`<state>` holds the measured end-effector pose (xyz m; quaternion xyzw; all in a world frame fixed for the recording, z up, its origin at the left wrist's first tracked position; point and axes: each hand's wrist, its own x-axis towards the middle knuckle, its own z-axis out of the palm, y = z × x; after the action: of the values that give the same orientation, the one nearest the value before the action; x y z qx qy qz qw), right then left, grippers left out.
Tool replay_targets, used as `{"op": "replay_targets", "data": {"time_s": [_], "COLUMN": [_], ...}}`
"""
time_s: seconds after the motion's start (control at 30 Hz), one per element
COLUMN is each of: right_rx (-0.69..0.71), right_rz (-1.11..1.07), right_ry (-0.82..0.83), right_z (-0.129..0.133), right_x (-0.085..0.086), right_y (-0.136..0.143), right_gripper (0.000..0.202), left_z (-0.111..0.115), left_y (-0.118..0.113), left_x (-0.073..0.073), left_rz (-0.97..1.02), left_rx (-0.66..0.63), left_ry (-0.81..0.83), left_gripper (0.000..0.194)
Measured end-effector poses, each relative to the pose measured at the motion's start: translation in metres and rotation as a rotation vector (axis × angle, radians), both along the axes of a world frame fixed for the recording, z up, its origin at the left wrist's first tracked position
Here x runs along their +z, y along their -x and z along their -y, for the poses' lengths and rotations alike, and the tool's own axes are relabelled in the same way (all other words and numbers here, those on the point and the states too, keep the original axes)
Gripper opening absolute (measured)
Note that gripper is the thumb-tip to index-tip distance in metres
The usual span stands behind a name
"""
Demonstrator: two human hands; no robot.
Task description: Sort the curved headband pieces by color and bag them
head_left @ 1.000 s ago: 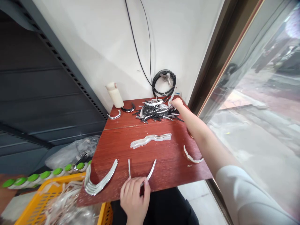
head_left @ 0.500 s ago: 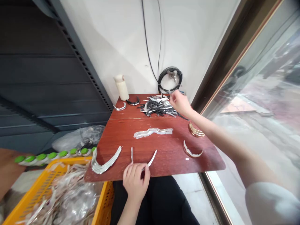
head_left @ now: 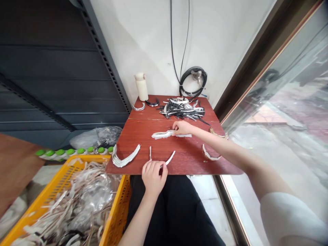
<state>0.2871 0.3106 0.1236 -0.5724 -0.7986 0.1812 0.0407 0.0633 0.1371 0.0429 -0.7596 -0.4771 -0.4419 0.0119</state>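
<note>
At the front edge of the red-brown table [head_left: 143, 124], my left hand [head_left: 154, 176] is closed on a curved white strip [head_left: 171, 158], whose two ends stick out beyond my fingers. My right hand [head_left: 181, 128] is at the middle of the table, with thumb and fingers pinched on the bundle of wavy white strips [head_left: 161, 134]. Part of that bundle is hidden under the hand. Left of my left hand lies a stack of curved white strips [head_left: 125, 160]. A curved whitish strip [head_left: 210, 155] lies on the right side.
A heap of black and white strips [head_left: 180, 110] lies at the back, near a black cable coil [head_left: 192, 82]. Gold curved pieces [head_left: 217, 134] lie by my right forearm. A cream bottle [head_left: 141, 87] stands back left. A yellow crate [head_left: 114, 208] of scrap stands at the left.
My right hand has come from the heap at the back toward me, down to the wavy white strips. My left hand stays on the curved strip. The view has shifted a little.
</note>
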Motion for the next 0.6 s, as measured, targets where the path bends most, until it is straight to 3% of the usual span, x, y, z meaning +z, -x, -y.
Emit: {"op": "replay_targets", "data": {"time_s": [0.17,0.37,0.5,0.6], "right_rx": [-0.003,-0.062,-0.082,-0.095], "right_rz": [0.0,-0.168,-0.475,-0.742], "right_ry": [0.176,0.158,0.167,0.257], "right_z": [-0.003,0.021,0.049,0.082], "right_x": [0.005,0.021,0.045,0.066], "right_y": [0.01,0.003,-0.016,-0.033], "right_gripper": [0.019,0.012,0.012,0.019], "left_z": [0.001,0.001,0.0,0.001], "left_y": [-0.001,-0.001,0.002,-0.001], "left_x": [0.0,0.0,-0.004,0.001], "left_rz": [0.005,-0.004,-0.029,-0.025], "left_rx": [0.01,0.008,0.021,0.078], "left_ry": [0.005,0.015,-0.027,-0.149], "left_gripper": [0.006,0.005,0.007,0.02]}}
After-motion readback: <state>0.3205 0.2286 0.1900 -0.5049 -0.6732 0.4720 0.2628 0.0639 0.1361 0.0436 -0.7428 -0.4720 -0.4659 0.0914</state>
